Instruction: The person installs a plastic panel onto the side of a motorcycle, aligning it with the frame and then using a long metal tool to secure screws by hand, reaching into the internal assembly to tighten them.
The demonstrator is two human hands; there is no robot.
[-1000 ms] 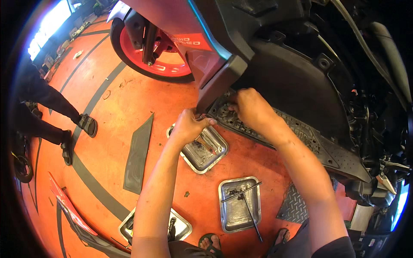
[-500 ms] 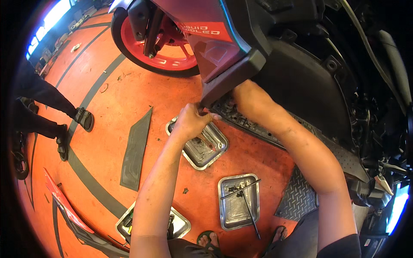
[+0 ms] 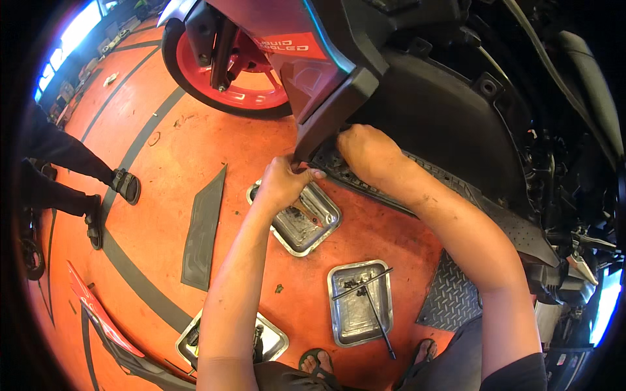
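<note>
A scooter with a red front wheel (image 3: pixel 235 72) stands above me, its dark front panel (image 3: pixel 339 98) ending in a lower corner. My left hand (image 3: pixel 283 182) grips that lower corner of the panel, thumb pointing right. My right hand (image 3: pixel 368 153) presses on the black textured footboard (image 3: pixel 482 202) just behind the panel edge, fingers curled under it. What the right fingers hold is hidden.
Three metal trays lie on the orange floor: one (image 3: pixel 313 225) under my left hand, one (image 3: pixel 358 303) with a T-handle wrench (image 3: pixel 375 306), one (image 3: pixel 267 339) near my knees. A grey floor strip (image 3: pixel 205 228), red bodywork (image 3: pixel 98 313) and another person's sandalled feet (image 3: pixel 111 202) are at left.
The view has shifted so the scooter and hands sit lower and nearer. Both hands stay at the panel's lower corner; the right hand has slid slightly under the edge.
</note>
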